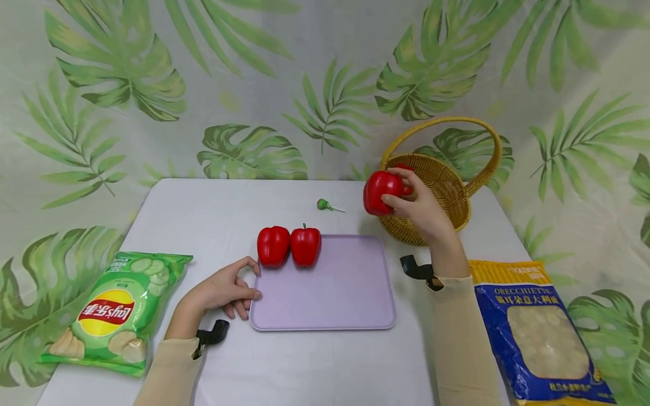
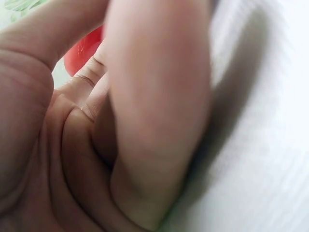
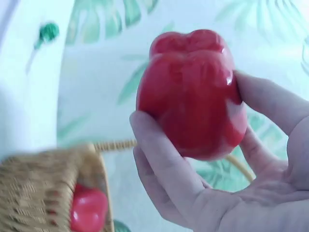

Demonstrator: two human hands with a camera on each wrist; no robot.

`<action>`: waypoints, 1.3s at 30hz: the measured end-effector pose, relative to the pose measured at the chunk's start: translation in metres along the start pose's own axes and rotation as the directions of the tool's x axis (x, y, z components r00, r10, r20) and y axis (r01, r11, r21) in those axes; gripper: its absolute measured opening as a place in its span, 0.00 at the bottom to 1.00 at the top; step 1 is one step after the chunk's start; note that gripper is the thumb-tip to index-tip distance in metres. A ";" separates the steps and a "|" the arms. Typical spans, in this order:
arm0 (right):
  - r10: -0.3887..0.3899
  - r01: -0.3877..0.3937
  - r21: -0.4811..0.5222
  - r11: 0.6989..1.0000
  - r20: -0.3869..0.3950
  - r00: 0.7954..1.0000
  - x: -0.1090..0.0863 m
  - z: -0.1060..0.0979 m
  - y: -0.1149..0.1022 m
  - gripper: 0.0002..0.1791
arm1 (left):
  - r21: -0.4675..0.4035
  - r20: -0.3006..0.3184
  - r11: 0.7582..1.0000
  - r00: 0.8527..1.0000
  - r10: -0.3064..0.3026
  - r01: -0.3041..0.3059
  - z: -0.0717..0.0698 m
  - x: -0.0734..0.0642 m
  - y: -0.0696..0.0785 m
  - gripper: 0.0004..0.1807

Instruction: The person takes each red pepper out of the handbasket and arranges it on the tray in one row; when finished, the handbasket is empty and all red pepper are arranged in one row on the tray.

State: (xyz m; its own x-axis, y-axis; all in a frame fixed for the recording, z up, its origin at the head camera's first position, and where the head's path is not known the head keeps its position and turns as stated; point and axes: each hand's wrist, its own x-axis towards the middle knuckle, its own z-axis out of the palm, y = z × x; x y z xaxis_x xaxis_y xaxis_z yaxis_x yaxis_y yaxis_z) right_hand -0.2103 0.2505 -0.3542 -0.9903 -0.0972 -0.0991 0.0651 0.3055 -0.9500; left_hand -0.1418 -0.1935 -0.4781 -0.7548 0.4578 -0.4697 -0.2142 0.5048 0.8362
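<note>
My right hand point(image 1: 418, 206) grips a red bell pepper point(image 1: 380, 193) in front of the left side of the wicker basket point(image 1: 452, 192). In the right wrist view, fingers and thumb wrap around the pepper point(image 3: 188, 96). Another red bell pepper point(image 3: 89, 209) shows inside the basket. My left hand point(image 1: 220, 290) holds the left edge of a lilac tray point(image 1: 350, 293), with thumb and index finger at the rim and the other fingers curled lower. On the tray's back left corner two red bell peppers, the left one point(image 1: 273, 247) and the right one point(image 1: 306, 247), stand side by side.
A green lollipop point(image 1: 325, 204) lies behind the tray. To the left is a green bag of chips point(image 1: 119, 313), and at the right edge of the white table point(image 1: 310, 366) a blue and yellow pasta bag point(image 1: 538, 332). Leaf-patterned cloth point(image 1: 335, 67) hangs behind.
</note>
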 end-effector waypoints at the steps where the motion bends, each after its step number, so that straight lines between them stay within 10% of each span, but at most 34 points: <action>1: -0.004 0.004 -0.001 1.000 0.020 1.000 -0.001 0.004 0.001 0.38 | -0.001 0.001 1.000 1.000 0.000 0.000 0.000 0.000 0.000 0.29; 18: 0.055 -0.050 -0.031 0.998 0.190 0.980 -0.011 0.067 0.040 0.35 | -0.008 0.009 1.000 1.000 0.009 -0.009 0.000 0.001 -0.001 0.29; 39: 0.098 -0.053 -0.192 0.980 0.233 0.968 -0.004 0.093 0.066 0.36 | 0.015 -0.009 1.000 1.000 0.010 -0.010 0.001 0.001 0.000 0.29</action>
State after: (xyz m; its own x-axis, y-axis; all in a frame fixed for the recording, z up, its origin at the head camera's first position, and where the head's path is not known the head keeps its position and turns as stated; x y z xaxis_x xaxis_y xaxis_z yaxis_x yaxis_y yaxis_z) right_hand -0.1909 0.1827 -0.4445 -0.9232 -0.2850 -0.2580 0.0926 0.4865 -0.8688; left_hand -0.1421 -0.1929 -0.4790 -0.7623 0.4568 -0.4585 -0.1969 0.5112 0.8366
